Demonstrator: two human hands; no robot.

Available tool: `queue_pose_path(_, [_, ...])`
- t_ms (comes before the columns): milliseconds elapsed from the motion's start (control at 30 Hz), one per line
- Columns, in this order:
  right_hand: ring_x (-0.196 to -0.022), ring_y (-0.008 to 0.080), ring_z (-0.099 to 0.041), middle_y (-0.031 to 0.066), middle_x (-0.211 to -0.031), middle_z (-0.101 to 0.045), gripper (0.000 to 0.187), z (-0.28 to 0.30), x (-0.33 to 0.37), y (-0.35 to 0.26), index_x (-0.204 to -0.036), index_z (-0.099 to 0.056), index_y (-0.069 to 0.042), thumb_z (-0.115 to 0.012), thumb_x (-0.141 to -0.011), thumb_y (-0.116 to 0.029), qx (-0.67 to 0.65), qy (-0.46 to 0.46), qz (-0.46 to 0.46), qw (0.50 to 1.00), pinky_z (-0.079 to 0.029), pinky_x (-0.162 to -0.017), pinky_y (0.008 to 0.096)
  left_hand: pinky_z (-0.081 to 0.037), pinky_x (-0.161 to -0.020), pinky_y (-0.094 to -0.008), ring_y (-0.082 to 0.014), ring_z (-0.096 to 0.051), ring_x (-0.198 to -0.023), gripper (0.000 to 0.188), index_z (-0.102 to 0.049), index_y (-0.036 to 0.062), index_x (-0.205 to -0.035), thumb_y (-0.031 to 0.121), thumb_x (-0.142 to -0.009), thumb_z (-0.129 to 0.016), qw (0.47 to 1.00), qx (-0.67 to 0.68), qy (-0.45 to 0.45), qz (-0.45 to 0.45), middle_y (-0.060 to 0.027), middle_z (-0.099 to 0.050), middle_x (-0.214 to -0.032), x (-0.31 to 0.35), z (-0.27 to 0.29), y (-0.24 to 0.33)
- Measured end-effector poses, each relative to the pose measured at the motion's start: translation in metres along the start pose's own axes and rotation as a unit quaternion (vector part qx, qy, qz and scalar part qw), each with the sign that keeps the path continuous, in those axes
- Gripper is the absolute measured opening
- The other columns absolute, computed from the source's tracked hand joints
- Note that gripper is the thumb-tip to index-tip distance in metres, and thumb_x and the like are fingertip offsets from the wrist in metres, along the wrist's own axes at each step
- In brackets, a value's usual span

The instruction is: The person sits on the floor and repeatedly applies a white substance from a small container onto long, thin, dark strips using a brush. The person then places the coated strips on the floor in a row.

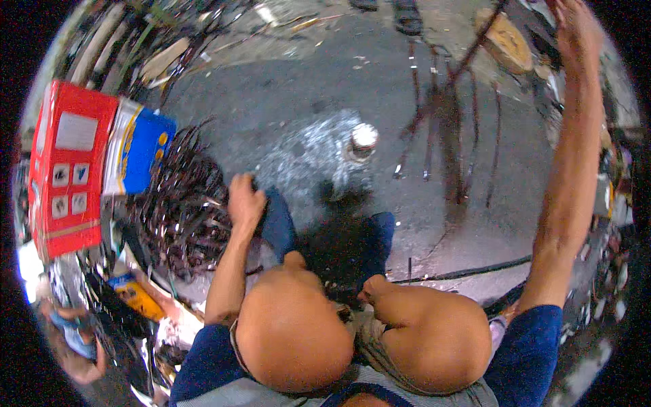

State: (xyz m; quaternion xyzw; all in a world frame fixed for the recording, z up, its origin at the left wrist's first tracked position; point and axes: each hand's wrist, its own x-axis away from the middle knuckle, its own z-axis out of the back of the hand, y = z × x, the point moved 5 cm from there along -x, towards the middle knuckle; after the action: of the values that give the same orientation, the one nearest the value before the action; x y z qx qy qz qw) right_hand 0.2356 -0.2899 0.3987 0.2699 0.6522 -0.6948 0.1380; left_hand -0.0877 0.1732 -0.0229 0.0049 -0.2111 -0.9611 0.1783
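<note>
My left hand is closed low at the left, beside my knee and the edge of a heap of dark brown glossy strips. A small dark bit shows at its fingertips; what it is I cannot make out. My right arm stretches far up along the right side, with my right hand at the upper rim. Its fingers are blurred and partly cut off. Near it a long dark brown blurred strip slants down toward the middle. Several thin dark strips lie below. A white-topped small container stands mid-floor.
White powdery smears mark the grey floor around the container. A red box and a blue-and-white packet stand at the left. A cut wooden slab lies far right. Another person shows at the lower left rim.
</note>
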Motion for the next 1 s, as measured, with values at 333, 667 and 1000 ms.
queue_pose_path(333, [-0.077,0.0166,-0.063,0.0063,-0.079,-0.066,0.011,-0.004,0.240,0.101,-0.081,-0.060,-0.006,-0.071,-0.079,-0.009,0.216,0.054,-0.002,0.975,-0.050,-0.074,0.0324,-0.053,-0.073,-0.0465,-0.0384,-0.062,-0.087,0.029,-0.059,0.0016,-0.097,0.011,-0.072,-0.069,0.988,-0.151,-0.009,-0.041,-0.0172,-0.060,-0.094,0.034,0.016,-0.039])
queue_pose_path(667, [-0.085,0.0273,-0.063,0.0107,-0.101,-0.063,0.044,-0.036,0.477,0.207,-0.107,-0.057,-0.007,-0.081,-0.073,-0.018,0.311,-0.179,-0.271,0.893,-0.051,-0.075,0.0354,-0.048,-0.071,-0.0283,-0.0151,-0.057,-0.072,0.004,-0.064,-0.0002,-0.083,-0.002,-0.079,-0.063,0.924,0.180,0.335,0.027,-0.0030,-0.063,-0.080,0.023,0.123,-0.063])
queue_pose_path(1000, [-0.092,0.0259,-0.062,0.0138,-0.106,-0.059,0.065,-0.095,0.400,0.204,-0.121,-0.057,-0.003,-0.085,-0.067,-0.026,0.250,-0.166,-0.198,0.933,-0.051,-0.080,0.0363,-0.040,-0.049,-0.0234,-0.0081,-0.053,-0.058,0.020,-0.067,0.0012,-0.103,-0.003,-0.084,-0.061,0.885,0.463,-0.012,0.043,-0.0002,-0.060,-0.077,-0.035,0.117,0.132])
